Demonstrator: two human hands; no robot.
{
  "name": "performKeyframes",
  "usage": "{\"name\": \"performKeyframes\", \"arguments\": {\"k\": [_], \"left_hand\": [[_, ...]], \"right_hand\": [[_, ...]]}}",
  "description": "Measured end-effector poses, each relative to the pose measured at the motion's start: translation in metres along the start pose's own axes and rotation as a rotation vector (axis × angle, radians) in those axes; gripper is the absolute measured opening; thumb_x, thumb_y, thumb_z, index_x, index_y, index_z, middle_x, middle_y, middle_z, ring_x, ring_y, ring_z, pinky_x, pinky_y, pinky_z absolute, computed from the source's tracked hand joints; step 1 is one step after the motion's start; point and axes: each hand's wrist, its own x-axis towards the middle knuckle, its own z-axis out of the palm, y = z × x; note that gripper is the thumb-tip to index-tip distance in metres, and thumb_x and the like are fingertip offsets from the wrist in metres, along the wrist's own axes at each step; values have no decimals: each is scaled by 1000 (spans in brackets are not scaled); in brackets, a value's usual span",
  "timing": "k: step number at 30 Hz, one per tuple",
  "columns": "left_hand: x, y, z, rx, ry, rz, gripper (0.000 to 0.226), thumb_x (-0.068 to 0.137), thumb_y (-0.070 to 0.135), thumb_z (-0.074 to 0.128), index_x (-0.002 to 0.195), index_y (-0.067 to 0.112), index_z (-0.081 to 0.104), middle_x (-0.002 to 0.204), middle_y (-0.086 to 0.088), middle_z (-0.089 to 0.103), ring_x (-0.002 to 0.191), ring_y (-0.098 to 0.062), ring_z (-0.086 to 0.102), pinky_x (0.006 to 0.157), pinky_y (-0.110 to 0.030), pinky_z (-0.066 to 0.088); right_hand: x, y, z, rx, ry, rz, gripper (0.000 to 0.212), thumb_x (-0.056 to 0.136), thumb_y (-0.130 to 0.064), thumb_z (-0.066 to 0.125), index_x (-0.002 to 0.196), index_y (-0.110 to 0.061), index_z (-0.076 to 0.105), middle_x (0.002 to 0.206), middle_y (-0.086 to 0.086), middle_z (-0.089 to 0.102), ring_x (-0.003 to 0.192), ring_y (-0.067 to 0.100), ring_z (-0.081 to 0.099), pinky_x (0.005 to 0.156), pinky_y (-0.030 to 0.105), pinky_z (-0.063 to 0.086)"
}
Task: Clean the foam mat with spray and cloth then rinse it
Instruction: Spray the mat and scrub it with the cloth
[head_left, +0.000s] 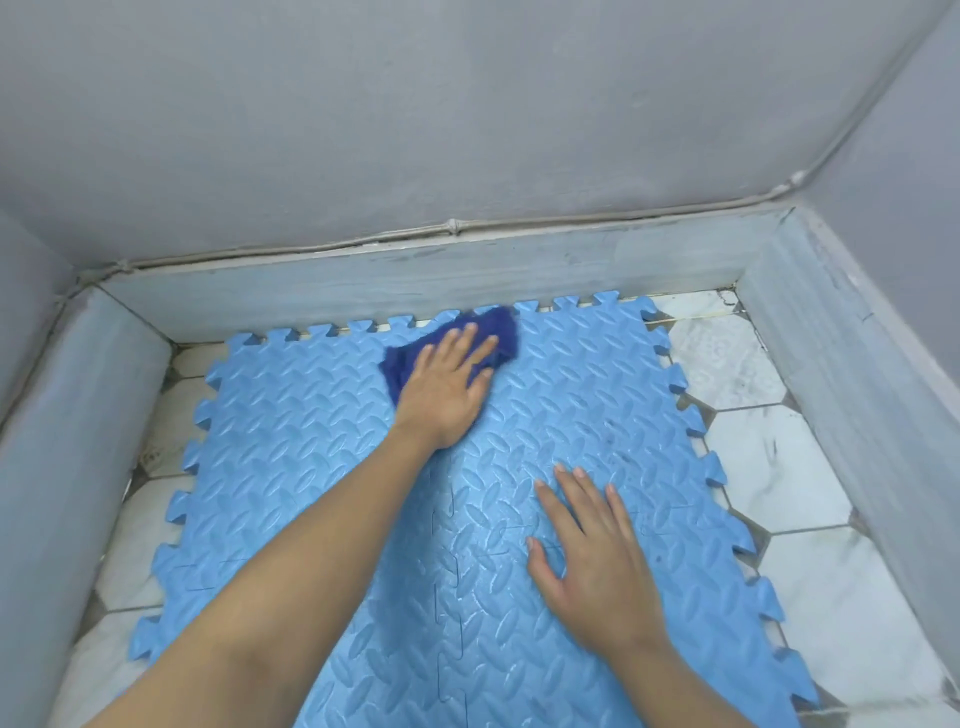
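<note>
A light blue foam mat (291, 447) made of interlocking puzzle pieces lies flat on the tiled floor and looks wet and shiny near its middle. My left hand (447, 389) reaches to the mat's far edge and presses flat on a dark blue cloth (498, 325), which is partly hidden under my palm and fingers. My right hand (597, 556) rests flat on the mat nearer to me, fingers spread, with nothing in it. No spray bottle is in view.
White hexagonal floor tiles (779, 467) show to the right and left of the mat. A low grey ledge (415, 280) borders the floor on three sides, with grey walls (415, 104) rising behind it.
</note>
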Motion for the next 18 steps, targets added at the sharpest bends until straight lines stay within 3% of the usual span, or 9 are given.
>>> {"name": "performKeyframes", "arguments": {"k": [4,7,9,14,18], "left_hand": [[-61,-84,-19,22,141,-406,51,102,38,25,152,27,20,161,-2,10,148,-19,6,119,-42,5],[-109,-105,-26,15,169,-667,54,102,37,24,152,18,16,161,-8,11,148,-24,7,119,-44,5],[-109,-74,-17,60,148,-594,54,102,38,23,153,19,15,161,-6,8,148,-25,4,119,-43,3],[-87,26,17,76,-5,-20,63,92,50,6,152,33,14,161,5,4,148,-19,-1,119,-40,1],[-87,22,17,70,-5,17,61,93,51,5,152,35,11,161,7,1,148,-16,-3,120,-38,-1]], "right_hand": [[1,0,0,27,3,4,53,90,-41,48,138,-20,52,153,0,41,145,16,29,118,43,19],[2,-3,-1,23,21,0,53,88,-41,49,136,-18,54,150,2,44,143,18,34,118,43,19],[2,-2,-2,20,31,8,53,88,-40,48,136,-17,54,150,3,45,143,20,35,118,43,18],[0,2,-11,210,-26,8,52,84,-23,50,135,-16,55,150,4,44,144,19,31,120,46,16],[-20,33,-34,94,13,135,52,85,-15,48,137,-14,53,151,9,42,144,26,33,120,48,10]]}}
